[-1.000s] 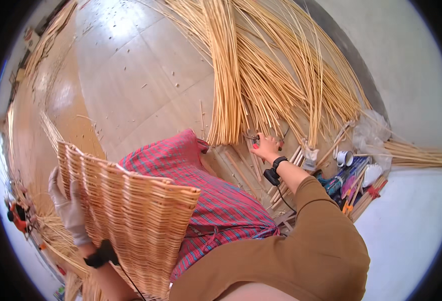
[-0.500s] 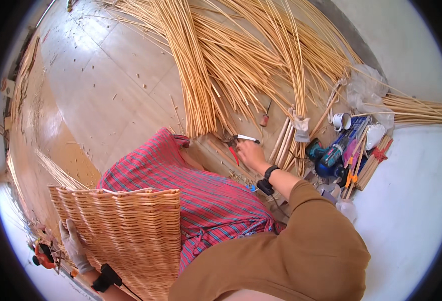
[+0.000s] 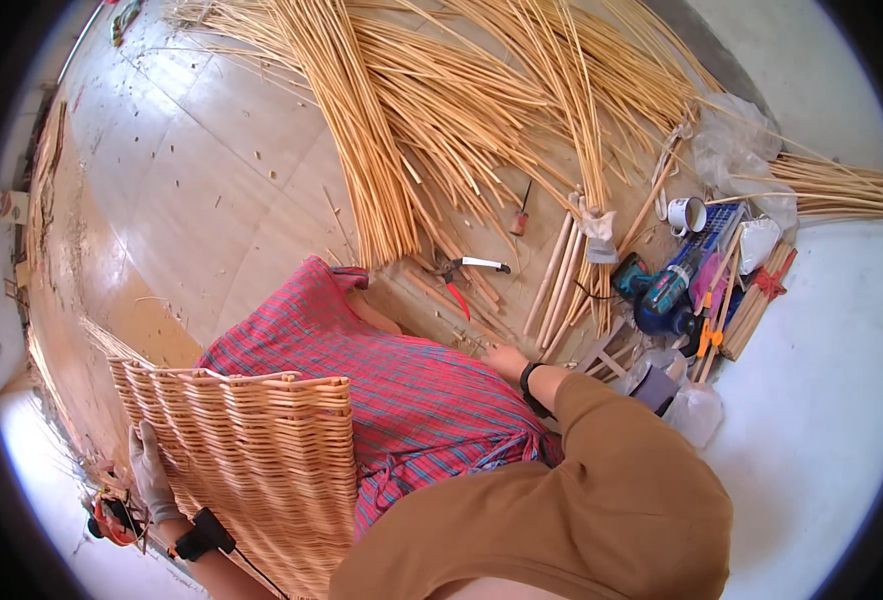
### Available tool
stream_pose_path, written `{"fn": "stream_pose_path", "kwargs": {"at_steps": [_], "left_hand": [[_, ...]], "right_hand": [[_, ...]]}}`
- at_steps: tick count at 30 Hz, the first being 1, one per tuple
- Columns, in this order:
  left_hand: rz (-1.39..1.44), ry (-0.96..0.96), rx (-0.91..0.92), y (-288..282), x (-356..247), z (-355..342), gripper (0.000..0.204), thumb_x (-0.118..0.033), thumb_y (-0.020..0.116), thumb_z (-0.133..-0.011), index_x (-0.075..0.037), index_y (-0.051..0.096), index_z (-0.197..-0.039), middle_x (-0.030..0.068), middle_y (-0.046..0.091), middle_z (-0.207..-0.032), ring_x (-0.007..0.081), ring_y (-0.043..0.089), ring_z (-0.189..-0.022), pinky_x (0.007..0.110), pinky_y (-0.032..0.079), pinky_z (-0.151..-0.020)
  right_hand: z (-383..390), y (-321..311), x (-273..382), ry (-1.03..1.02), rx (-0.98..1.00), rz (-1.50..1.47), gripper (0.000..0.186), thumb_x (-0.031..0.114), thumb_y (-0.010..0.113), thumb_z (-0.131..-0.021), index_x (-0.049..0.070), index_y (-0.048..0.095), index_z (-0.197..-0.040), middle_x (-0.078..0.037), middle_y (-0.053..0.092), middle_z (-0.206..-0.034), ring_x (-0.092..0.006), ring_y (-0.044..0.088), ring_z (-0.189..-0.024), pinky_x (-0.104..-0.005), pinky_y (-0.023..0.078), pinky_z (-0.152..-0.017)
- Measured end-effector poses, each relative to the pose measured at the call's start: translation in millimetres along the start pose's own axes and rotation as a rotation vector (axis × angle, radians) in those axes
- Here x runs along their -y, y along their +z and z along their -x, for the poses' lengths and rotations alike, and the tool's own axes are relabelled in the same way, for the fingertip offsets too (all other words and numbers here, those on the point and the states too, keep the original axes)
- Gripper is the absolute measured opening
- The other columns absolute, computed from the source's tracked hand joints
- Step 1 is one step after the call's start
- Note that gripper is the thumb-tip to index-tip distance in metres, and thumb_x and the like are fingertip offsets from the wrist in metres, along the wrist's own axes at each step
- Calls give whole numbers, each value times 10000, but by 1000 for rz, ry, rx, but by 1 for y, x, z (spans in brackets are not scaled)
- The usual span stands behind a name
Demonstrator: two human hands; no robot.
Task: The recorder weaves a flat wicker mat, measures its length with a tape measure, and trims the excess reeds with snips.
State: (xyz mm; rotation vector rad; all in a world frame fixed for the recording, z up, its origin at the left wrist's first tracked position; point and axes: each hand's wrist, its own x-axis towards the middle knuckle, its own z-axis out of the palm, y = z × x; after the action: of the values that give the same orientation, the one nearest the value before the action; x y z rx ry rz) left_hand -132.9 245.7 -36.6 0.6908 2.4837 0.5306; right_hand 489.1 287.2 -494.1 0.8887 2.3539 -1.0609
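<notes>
My left hand, in a pale glove, grips the left side of a woven wicker panel, which stands tilted against my lap. Red checked cloth covers my legs. My bare right hand is low beside my thigh, its fingers curled down at the floor among small cane scraps. What they close on is too small to make out. Just beyond it, a pair of hand cutters with one red and one white handle lies on thin wooden strips, apart from my fingers.
Long cane bundles spread across the floor ahead. A red-handled awl and thick sticks lie right of the cutters. Farther right are a power drill, a white mug, plastic bags and tied wooden strips.
My right hand has let go of the cutters, which now lie on the floor, and has moved back toward my thigh. My left hand keeps its grip on the panel.
</notes>
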Motion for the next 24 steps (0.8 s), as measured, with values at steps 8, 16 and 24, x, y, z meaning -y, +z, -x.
{"fn": "stream_pose_path", "kwargs": {"at_steps": [8, 16, 24], "left_hand": [[130, 70, -184, 1, -6, 10, 469, -310, 599, -1053, -3, 521, -1400, 106, 636, -1227, 182, 617, -1019, 313, 542, -837], [315, 574, 355, 86, -187, 146, 520, 56, 666, -930, -36, 534, -1424, 92, 680, -1140, 155, 666, -1044, 304, 548, -939], [258, 689, 472, 78, -151, 127, 119, -71, 682, -973, -37, 648, -1082, 51, 651, -889, 110, 637, -852, 280, 541, -752]], "right_hand": [[-53, -200, 21, 106, -271, -897, 282, 238, 671, -940, 79, 663, -1173, -87, 725, -995, -270, 700, -857, -398, 553, -776], [17, -442, 240, -538, 65, -925, 276, 276, 552, -1056, 49, 690, -1133, -24, 683, -971, -97, 619, -861, -290, 512, -769], [39, -432, 286, -520, 337, -793, 315, 290, 527, -1071, 29, 683, -1154, -29, 689, -949, -125, 629, -828, -285, 509, -795]]}}
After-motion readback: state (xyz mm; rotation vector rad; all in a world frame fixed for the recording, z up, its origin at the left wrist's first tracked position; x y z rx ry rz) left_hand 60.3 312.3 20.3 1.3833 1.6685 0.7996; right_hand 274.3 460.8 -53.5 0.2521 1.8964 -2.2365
